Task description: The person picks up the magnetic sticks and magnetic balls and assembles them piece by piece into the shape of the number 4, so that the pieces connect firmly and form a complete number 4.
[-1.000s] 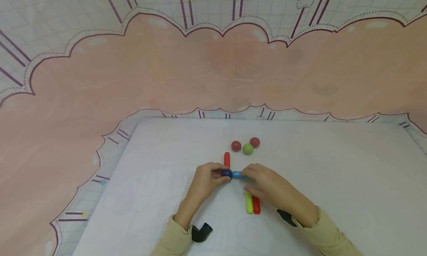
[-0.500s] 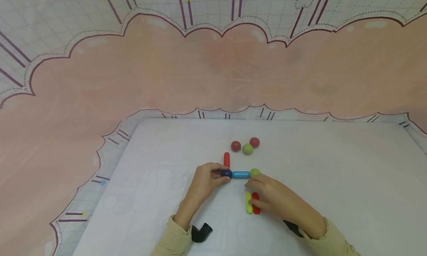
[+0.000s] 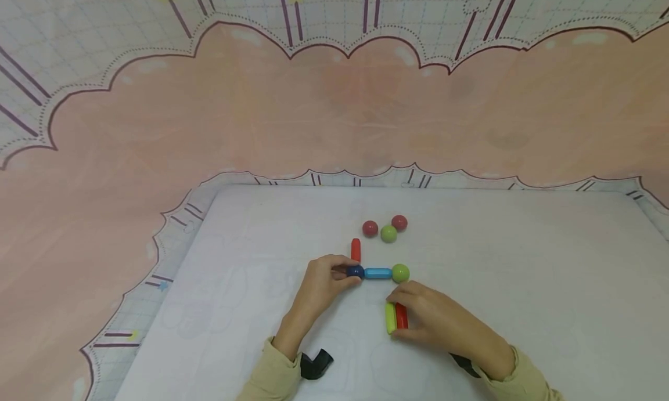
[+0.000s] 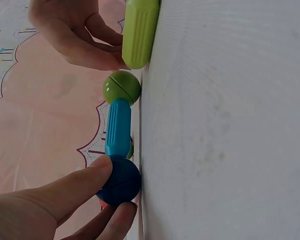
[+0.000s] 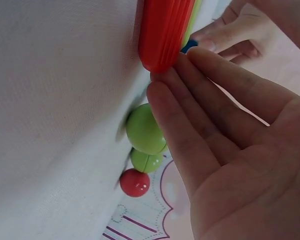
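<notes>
My left hand [image 3: 324,279] pinches a dark blue ball [image 4: 119,182] between thumb and fingers. A light blue magnetic rod [image 3: 378,273] runs from that ball to a green ball [image 3: 400,273]. Behind the dark blue ball, a red rod [image 3: 356,249] points away from me. My right hand [image 3: 425,311] reaches lengthwise over a yellow-green rod [image 3: 390,318] and a second red rod [image 3: 401,316] lying side by side. Its fingertips [image 5: 162,95] are right at their far ends and its thumb is at the near end of the yellow-green one.
Two red balls [image 3: 370,228] and another green ball [image 3: 388,234] lie farther back on the white tabletop [image 3: 522,273]. A cloth with a peach cloud pattern [image 3: 334,111] spreads behind the table's far edge. Black pieces [image 3: 316,364] sit at both wrists.
My right hand has drawn back from the light blue rod, leaving the green ball at its end, and come down toward me around the yellow-green and red rods. The left hand has stayed still.
</notes>
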Demonstrator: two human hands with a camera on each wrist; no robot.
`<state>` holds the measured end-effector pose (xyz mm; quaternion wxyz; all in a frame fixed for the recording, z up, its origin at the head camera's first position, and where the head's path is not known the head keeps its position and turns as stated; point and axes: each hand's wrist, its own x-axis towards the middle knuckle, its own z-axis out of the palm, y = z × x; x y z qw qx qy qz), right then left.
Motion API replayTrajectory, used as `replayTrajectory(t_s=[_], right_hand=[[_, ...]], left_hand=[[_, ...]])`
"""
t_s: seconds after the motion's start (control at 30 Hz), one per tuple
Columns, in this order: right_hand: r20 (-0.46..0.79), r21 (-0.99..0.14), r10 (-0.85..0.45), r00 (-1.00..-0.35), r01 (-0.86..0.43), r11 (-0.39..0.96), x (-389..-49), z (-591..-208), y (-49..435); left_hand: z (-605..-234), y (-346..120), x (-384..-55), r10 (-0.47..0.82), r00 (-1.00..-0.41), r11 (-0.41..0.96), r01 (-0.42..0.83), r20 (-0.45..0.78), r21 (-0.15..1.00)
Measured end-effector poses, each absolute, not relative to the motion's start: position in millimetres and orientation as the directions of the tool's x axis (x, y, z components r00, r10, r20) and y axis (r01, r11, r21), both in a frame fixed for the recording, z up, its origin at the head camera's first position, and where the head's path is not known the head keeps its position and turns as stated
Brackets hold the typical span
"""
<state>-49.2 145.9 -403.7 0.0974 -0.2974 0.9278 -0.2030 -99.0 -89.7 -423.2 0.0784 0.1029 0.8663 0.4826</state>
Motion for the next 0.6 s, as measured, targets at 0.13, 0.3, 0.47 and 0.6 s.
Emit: replayTrajectory(t_s=[0.13,0.3,0.47,0.6], right_hand=[[-0.074,-0.434,-0.585,-0.807,-0.503,0.748,-48.0,-405.7,145.3],[-0.072,-0.428,-0.588,-0.806,-0.507,0.748,-47.2,-408.4,144.1],[-0.046,-0.416,-0.594,-0.803,-0.525,0.742,-46.7,-410.2,143.7],[-0.035,-0.416,-0.595,-0.803,-0.530,0.739,-46.4,-410.5,143.5]], left_hand=[[-422.6,-89.6,-98.7,0.254,-0.967,0.515,0.107,-0.032,0.850],[-422.4,-89.8,-98.5,0.253,-0.967,0.514,0.106,-0.032,0.851],[-423.0,-89.9,-98.7,0.254,-0.966,0.515,0.099,-0.041,0.851],[-423.1,-90.0,-99.0,0.254,-0.966,0.515,0.095,-0.045,0.852]])
